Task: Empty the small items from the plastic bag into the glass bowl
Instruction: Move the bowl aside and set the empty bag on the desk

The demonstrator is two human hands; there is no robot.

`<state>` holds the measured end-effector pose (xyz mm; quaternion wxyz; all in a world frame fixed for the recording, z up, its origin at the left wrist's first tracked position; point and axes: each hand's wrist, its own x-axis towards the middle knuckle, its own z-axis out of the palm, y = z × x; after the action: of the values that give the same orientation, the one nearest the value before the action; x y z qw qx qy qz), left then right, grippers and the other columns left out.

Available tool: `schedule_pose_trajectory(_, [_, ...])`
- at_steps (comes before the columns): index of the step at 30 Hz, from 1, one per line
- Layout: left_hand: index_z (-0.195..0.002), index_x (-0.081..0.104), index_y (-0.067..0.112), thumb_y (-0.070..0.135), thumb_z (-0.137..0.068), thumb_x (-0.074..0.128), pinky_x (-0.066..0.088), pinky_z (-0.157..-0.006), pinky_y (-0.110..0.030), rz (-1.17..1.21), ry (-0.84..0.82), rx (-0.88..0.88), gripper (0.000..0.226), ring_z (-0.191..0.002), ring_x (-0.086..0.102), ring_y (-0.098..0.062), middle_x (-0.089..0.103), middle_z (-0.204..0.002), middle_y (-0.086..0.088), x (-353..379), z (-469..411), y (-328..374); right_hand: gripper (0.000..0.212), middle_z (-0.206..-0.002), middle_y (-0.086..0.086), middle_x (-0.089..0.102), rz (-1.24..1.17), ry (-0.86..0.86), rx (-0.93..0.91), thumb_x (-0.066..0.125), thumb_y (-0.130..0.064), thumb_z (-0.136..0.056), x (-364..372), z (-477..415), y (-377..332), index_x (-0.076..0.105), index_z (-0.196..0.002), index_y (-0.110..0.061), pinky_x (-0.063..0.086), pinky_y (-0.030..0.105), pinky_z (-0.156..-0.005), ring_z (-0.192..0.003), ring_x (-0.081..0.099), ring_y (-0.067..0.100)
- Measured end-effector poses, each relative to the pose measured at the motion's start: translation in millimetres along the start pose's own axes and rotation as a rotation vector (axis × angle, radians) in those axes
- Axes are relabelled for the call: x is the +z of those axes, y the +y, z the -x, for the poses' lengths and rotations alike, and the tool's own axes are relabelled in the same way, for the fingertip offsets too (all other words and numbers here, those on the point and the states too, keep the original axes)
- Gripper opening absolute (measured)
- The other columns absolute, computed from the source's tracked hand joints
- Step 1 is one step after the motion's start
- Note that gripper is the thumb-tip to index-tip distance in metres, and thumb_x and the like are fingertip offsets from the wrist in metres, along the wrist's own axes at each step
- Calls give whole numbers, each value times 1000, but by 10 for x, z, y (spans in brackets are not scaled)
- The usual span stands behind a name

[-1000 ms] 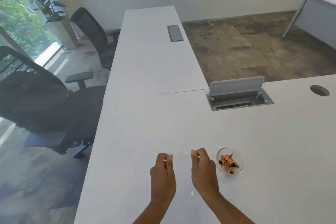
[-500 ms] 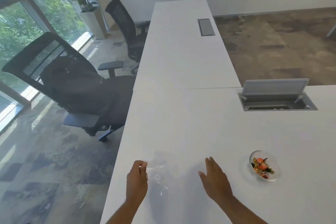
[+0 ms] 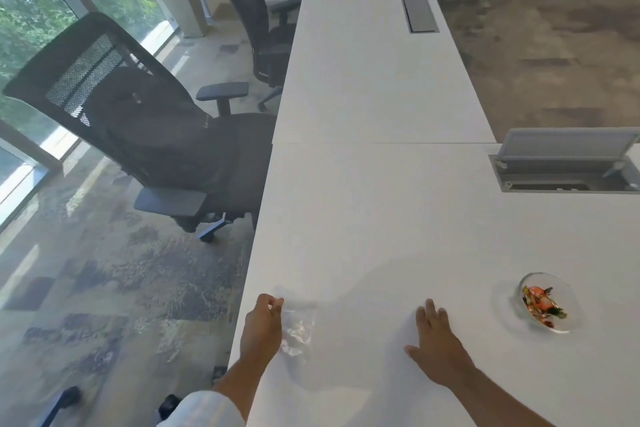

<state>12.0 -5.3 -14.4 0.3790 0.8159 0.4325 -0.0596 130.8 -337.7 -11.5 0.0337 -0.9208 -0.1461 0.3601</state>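
A small glass bowl stands on the white table at the right, with several small orange, green and dark items inside it. A clear plastic bag hangs crumpled near the table's left edge, and it looks empty. My left hand pinches the bag's top corner between thumb and fingers. My right hand lies flat on the table with fingers spread, holding nothing, well left of the bowl.
The white table extends far ahead, with an open cable hatch at right and a closed one further back. Two black office chairs stand left of the table's edge, beside windows and a potted plant.
My right hand has let go of the bag and spread flat on the table. My left hand has carried the bag left toward the table's edge. The view has swung left.
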Motion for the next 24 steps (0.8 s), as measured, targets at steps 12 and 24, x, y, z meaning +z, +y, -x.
schedule_pose_trajectory(12, [-133, 68, 20, 27, -78, 94, 60, -102, -44, -458, -116, 591, 61, -136, 65, -30, 67, -148, -6, 173, 84, -260, 95, -176, 21, -19, 27, -32, 26, 55, -41, -105, 35, -73, -29, -6, -167, -3, 19, 44, -133, -163, -7, 46])
schedule_pose_trajectory(24, [-174, -1, 22, 37, -110, 52, 17, -136, -52, -659, -243, 497, 85, -171, 3, -34, -18, -182, -1, 347, 171, -317, 95, -175, 18, -23, -6, -26, 15, 58, -34, -105, 42, -93, -8, -6, -168, -4, 18, 42, -133, -164, -11, 43])
